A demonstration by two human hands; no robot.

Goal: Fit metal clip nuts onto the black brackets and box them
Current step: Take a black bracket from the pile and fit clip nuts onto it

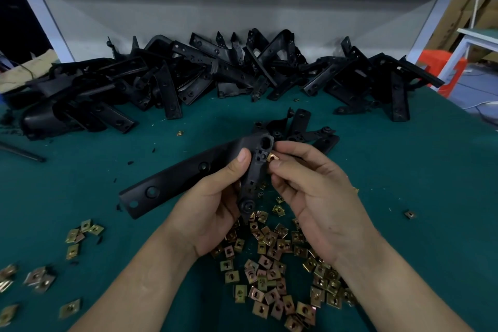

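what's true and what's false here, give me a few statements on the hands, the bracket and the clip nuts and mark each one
1. The left hand holds a black bracket. True.
2. The right hand is empty. False: it pinches a clip nut at the bracket's edge.
3. The loose clip nuts lie in a box. False: they lie scattered on the green table, and no box is in view.
4. A heap of black brackets lies at the table's far side. True.
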